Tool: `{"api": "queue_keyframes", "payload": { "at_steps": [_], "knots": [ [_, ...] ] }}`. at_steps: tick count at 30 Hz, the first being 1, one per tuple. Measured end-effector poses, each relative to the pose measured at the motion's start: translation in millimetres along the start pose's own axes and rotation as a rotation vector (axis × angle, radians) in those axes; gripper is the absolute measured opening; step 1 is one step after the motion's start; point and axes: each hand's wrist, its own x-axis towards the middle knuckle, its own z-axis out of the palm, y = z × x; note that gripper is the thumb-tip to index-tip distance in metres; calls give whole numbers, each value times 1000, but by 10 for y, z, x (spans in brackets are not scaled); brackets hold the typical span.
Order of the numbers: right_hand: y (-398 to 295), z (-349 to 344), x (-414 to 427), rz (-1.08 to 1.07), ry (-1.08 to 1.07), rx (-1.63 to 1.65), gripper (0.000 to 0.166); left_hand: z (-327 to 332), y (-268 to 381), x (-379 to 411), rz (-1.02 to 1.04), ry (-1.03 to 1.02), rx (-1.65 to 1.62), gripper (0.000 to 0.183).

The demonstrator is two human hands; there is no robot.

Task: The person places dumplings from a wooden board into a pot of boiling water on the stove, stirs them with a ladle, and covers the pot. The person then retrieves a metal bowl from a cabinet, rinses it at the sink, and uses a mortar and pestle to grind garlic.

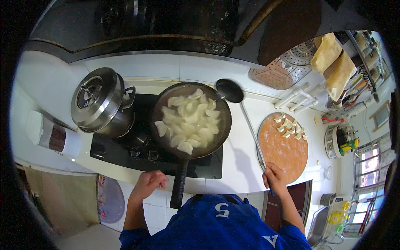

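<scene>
A dark frying pan (223, 137) full of dumplings (190, 118) in cloudy liquid stands on the black glass hob (203, 167), its wrapped handle pointing towards me. Left of that handle, my left hand (152, 182) hangs in front of the counter edge, fingers loosely curled, touching nothing. My right hand (275, 176) grips the handle end of a long ladle (229, 90), whose black bowl is raised beside the pan's upper right rim. Near that hand lies a round orange-brown board (281, 156) dusted with flour, with several uncooked dumplings (290, 126) at its upper part.
A lidded steel pot (100, 103) occupies the hob's left side. Beside it stands a clear container (57, 137) with dark contents. The range hood (140, 47) overhangs the back. Perforated steamer plates (281, 70) lean at the wall, near a white pipe rack (297, 98). A sink (318, 222) lies lower right.
</scene>
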Motion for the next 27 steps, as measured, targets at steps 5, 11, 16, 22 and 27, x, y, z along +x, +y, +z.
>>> {"api": "queue_keyframes", "payload": {
  "at_steps": [5,11,16,22,27],
  "knots": [
    [684,-230,277,-13,292,-425,17,31,320,114,210,293,23,8],
    [1399,-75,566,102,267,-137,15,183,420,247,284,291,92,9],
    [1517,42,636,119,184,-100,21,223,393,240,268,296,125,10],
    [1605,47,650,68,209,-243,25,250,437,229,243,308,165,9],
    [1782,-48,734,-190,272,-899,24,308,614,133,292,371,180,11]
  ]
}}
